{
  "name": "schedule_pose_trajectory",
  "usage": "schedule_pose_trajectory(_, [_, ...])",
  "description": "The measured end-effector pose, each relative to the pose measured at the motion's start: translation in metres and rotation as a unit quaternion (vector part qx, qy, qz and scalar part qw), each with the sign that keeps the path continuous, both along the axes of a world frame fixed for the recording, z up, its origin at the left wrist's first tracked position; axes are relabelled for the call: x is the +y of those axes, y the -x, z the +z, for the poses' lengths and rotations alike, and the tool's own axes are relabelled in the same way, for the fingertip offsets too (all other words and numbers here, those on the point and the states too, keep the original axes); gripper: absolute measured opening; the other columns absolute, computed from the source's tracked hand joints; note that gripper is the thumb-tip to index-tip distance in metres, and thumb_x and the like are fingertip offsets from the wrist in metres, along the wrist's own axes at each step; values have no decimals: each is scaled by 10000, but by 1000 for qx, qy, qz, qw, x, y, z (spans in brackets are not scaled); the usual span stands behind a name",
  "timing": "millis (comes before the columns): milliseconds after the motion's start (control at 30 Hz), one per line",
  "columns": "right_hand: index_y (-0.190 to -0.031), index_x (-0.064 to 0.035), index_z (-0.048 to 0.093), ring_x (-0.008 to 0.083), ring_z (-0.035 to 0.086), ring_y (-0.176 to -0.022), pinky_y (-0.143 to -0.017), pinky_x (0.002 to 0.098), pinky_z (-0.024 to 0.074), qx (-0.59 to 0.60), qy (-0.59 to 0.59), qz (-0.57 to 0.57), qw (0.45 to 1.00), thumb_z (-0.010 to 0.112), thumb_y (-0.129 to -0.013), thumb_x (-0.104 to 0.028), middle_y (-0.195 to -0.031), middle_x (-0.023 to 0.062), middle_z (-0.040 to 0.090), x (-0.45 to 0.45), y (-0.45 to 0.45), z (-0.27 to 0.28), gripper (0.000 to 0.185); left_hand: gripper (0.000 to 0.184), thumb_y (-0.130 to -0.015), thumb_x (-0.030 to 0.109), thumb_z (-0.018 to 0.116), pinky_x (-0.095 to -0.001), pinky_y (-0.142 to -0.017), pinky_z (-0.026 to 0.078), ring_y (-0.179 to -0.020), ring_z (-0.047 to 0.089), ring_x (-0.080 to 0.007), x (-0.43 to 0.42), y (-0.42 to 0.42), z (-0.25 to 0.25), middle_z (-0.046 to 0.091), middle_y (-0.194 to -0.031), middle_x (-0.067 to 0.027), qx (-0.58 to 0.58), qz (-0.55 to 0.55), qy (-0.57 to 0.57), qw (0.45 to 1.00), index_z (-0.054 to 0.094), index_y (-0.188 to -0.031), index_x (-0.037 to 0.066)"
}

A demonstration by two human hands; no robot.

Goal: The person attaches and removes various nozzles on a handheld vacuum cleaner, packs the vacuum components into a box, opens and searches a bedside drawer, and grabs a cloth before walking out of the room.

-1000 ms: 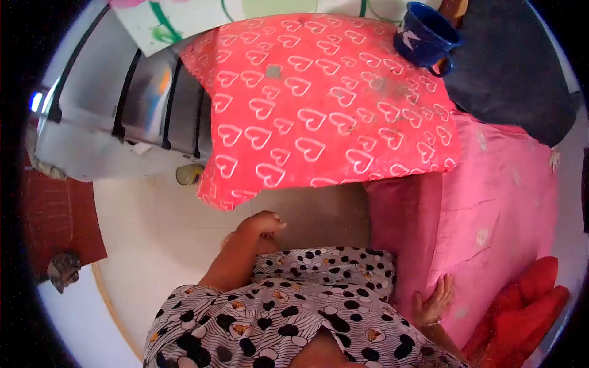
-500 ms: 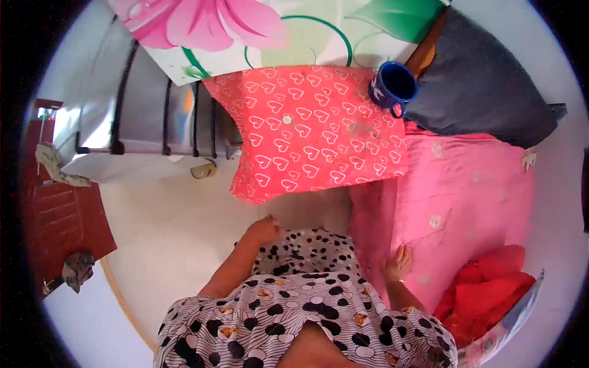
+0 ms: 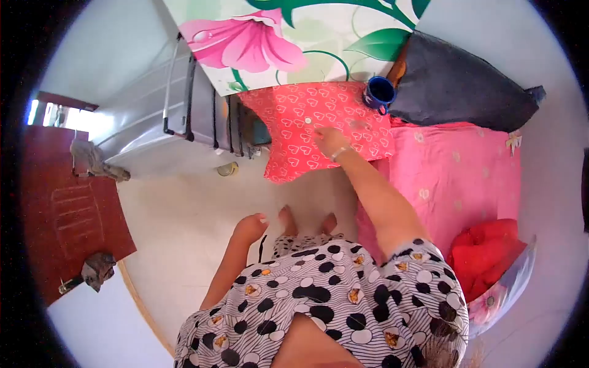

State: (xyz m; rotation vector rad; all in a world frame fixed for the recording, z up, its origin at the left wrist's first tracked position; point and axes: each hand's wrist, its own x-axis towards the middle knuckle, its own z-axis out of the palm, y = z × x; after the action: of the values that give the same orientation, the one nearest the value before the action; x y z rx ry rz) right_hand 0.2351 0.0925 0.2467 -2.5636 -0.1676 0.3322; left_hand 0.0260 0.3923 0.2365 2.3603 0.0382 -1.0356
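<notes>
My right hand (image 3: 330,142), with a bracelet at the wrist, reaches over the red heart-patterned cloth (image 3: 294,150). Its fingers are loosely bent and appear to hold nothing. Just beyond the fingertips lies a small round white disc (image 3: 308,121) on the cloth. A dark blue mug (image 3: 380,93) stands at the cloth's far right corner. Low on the left, above the floor, my left hand (image 3: 250,227) is closed, and what it may hold is hidden. A thin dark strip (image 3: 262,248) shows beside that hand; whether they touch, I cannot tell.
A pink bed sheet (image 3: 454,165) spreads to the right, with bunched red fabric (image 3: 485,254) near its end. Dark grey cloth (image 3: 454,86) lies beyond the mug. Black-framed grey panels (image 3: 178,104) stand left, above a tin-like object (image 3: 227,169) on the floor (image 3: 184,227).
My right hand has left the pink sheet and moved forward and left, over the heart-patterned cloth. My left hand has moved slightly left. The view has shifted.
</notes>
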Motion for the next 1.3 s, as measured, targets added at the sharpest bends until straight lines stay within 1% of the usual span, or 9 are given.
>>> schedule_pose_trajectory(133, [-1112,-78,633,368,601,-1030,-871,428,510,27,136,-54,989,569,-833,-166,-1151,232,589,51,-51,-34,299,393,-852,371,592,-418,-859,494,-985,623,-341,27,29,23,667,-1030,-177,26,54,-16,998,643,-1124,92])
schedule_pose_trajectory(467, [-1066,-47,645,340,628,-1007,-866,432,518,54,219,-80,971,552,-863,-168,-1082,187,645,53,-85,-66,254,427,-843,372,606,-408,-895,486,-1022,618,-336,103,108,15,664,-1051,-187,119,127,-48,984,637,-1147,73])
schedule_pose_trajectory(533, [-1028,-38,655,351,633,-984,-838,432,524,49,296,34,953,561,-847,-172,-1057,190,652,52,-80,-64,244,415,-834,359,625,-403,-859,500,-969,636,-325,111,109,9,676,-1012,-173,108,169,-17,980,640,-1137,75])
schedule_pose_trajectory(667, [-907,-95,668,335,653,-879,-756,433,523,78,83,-66,991,589,-816,-244,-990,152,668,102,-27,-42,192,395,-796,303,679,-389,-774,519,-877,655,-300,112,60,32,687,-929,-148,7,160,16,987,644,-1123,84])
schedule_pose_trajectory(800, [-911,-74,652,261,655,-816,-734,374,511,165,-148,137,965,654,-786,-284,-866,129,671,148,65,7,244,415,-758,264,719,-360,-759,523,-830,669,-272,88,-24,66,691,-932,-131,-58,92,78,991,643,-1130,95])
schedule_pose_trajectory(900, [-924,-58,647,240,655,-775,-707,356,511,213,-117,177,954,670,-783,-259,-854,133,672,167,102,70,246,403,-743,245,733,-358,-750,523,-820,672,-264,55,-70,103,695,-928,-114,-48,49,127,989,647,-1111,104])
schedule_pose_trajectory(967, [-927,-46,643,222,649,-773,-710,343,508,276,-215,86,933,679,-788,-238,-859,137,674,168,109,91,239,372,-734,210,736,-378,-744,519,-827,669,-279,41,-84,110,695,-931,-114,-52,8,195,979,649,-1080,107])
schedule_pose_trajectory(1167, [-953,-59,659,236,656,-791,-738,352,515,252,-171,150,941,661,-809,-259,-876,130,681,133,102,68,246,291,-776,255,726,-413,-728,507,-825,649,-333,15,-99,91,691,-923,-131,-120,-118,107,980,675,-1002,80])
schedule_pose_trajectory(1300, [-981,-88,674,291,661,-829,-765,390,520,151,-148,103,972,634,-803,-299,-898,128,686,84,54,74,279,194,-753,182,694,-407,-740,509,-830,652,-303,9,-117,104,685,-874,-123,-57,-86,114,988,700,-926,94])
